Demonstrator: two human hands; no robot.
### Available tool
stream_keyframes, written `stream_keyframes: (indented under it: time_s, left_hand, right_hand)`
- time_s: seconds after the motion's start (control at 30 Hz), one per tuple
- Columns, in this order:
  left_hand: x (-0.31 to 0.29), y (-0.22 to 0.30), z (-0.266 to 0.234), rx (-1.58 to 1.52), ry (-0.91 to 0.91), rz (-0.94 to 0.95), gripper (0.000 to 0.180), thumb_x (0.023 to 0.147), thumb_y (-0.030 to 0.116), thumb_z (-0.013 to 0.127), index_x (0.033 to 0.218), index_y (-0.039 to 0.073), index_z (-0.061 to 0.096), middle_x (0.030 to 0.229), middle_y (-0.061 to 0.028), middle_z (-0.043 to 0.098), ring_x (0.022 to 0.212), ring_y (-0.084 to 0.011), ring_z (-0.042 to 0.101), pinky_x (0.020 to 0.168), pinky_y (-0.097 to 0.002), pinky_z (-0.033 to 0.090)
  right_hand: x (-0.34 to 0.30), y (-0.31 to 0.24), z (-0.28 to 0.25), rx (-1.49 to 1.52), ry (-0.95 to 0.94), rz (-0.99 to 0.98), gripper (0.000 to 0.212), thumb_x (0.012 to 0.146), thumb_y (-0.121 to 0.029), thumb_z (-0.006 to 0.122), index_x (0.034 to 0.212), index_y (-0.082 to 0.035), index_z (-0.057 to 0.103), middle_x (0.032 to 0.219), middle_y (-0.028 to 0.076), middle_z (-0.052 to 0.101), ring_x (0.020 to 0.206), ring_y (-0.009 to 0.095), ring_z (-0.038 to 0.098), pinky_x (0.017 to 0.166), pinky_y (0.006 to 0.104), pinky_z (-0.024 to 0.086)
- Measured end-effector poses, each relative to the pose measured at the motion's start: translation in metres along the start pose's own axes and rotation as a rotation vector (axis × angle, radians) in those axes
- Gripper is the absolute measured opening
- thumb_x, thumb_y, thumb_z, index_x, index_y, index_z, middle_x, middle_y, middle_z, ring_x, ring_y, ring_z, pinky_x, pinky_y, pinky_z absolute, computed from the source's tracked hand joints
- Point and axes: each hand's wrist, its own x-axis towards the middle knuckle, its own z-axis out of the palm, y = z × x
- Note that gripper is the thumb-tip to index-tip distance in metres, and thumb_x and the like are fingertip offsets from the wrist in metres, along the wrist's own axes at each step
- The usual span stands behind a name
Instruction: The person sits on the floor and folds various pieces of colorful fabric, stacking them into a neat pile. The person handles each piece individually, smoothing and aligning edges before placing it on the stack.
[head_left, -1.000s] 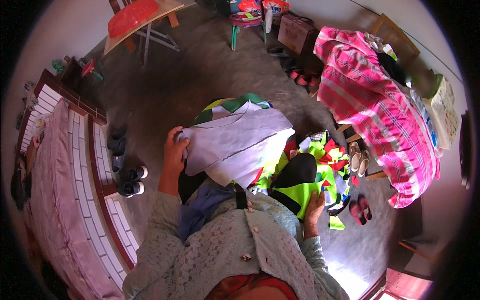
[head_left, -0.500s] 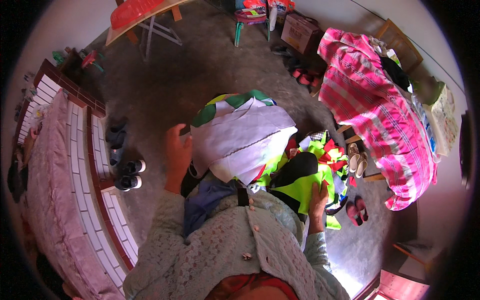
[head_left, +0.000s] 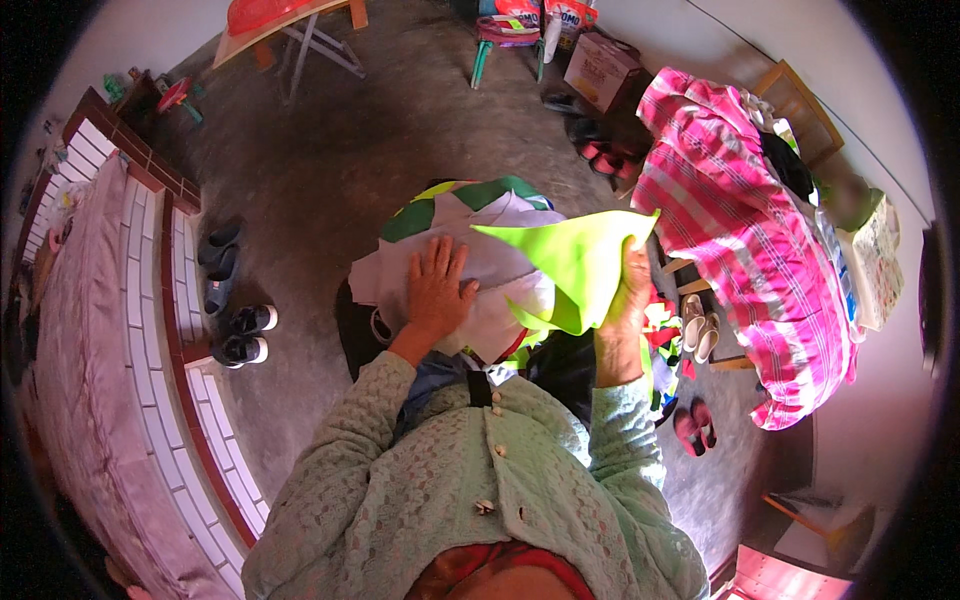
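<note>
My left hand [head_left: 438, 288] lies flat, fingers stretched out, on pale lilac cloth pieces [head_left: 385, 276] piled in front of me. Raised at the right, my right hand [head_left: 628, 300] grips a bright yellow-green cloth piece [head_left: 577, 262] by its right side. The piece hangs over the right part of the lilac cloth, its pointed end toward the left. Green fabric [head_left: 410, 218] shows at the far edge of the pile. Coloured scraps [head_left: 660, 322] lie beyond and under my right wrist, partly hidden by it.
At the right, a pink checked cloth [head_left: 725, 220] covers furniture. Beige shoes [head_left: 699, 328] and dark red shoes [head_left: 694, 427] stand on the floor near it. Dark slippers and black shoes [head_left: 245, 335] are by the white-tiled ledge [head_left: 160, 350] at left. A table [head_left: 290, 20] and a box [head_left: 602, 72] stand farther off.
My left hand has come in from the pile's left side onto the lilac cloth. My right hand has lifted the yellow-green piece up from the scraps at the right and over the pile.
</note>
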Motion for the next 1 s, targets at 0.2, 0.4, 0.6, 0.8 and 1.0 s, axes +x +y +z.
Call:
stream_keyframes:
  time_s: [0.2,0.4,0.6,0.8,1.0]
  left_hand:
    - [-0.002,0.000,0.008,0.002,0.019,0.015,0.060,0.080,0.037,0.058,0.131,0.008,0.045,0.141,-0.0156,0.034,0.133,-0.0320,0.027,0.106,-0.0543,0.017]
    - [0.000,-0.001,0.006,0.032,0.046,0.040,0.069,0.080,0.039,0.057,0.135,0.002,0.037,0.142,-0.0178,0.033,0.133,-0.0353,0.026,0.107,-0.0547,0.013]
    - [-0.003,-0.004,0.010,-0.244,0.199,-0.011,0.073,0.077,0.036,0.061,0.134,-0.001,0.035,0.139,-0.0161,0.037,0.128,-0.0330,0.034,0.106,-0.0494,0.020]
    - [-0.003,-0.006,0.009,-0.221,0.177,0.015,0.067,0.077,0.036,0.061,0.132,0.004,0.040,0.136,-0.0158,0.040,0.126,-0.0341,0.036,0.105,-0.0505,0.021]
    - [-0.004,-0.006,0.004,-0.071,0.114,0.063,0.058,0.079,0.033,0.059,0.132,0.015,0.044,0.135,-0.0136,0.043,0.127,-0.0331,0.035,0.105,-0.0521,0.021]
  right_hand:
    - [0.019,0.129,-0.099,-0.843,0.086,0.040,0.030,0.090,-0.020,0.056,0.109,0.003,0.054,0.097,0.009,0.063,0.084,0.018,0.057,0.076,0.0286,0.045]
    - [0.007,0.130,-0.095,-0.815,0.085,0.146,0.040,0.088,-0.029,0.058,0.109,0.004,0.053,0.096,0.012,0.060,0.085,0.019,0.053,0.075,0.0316,0.043]
    - [0.002,0.126,-0.084,-0.802,0.240,0.188,0.052,0.088,-0.042,0.054,0.115,0.003,0.052,0.103,0.011,0.059,0.093,0.020,0.054,0.083,0.0320,0.043]
    - [0.003,0.105,-0.096,-0.483,-0.026,0.397,0.062,0.087,-0.048,0.053,0.124,0.001,0.048,0.117,0.011,0.054,0.107,0.021,0.050,0.093,0.0328,0.038]
    - [-0.010,0.091,-0.085,-0.429,0.003,0.417,0.050,0.087,-0.033,0.059,0.124,-0.001,0.044,0.104,0.009,0.060,0.093,0.018,0.056,0.079,0.0292,0.046]
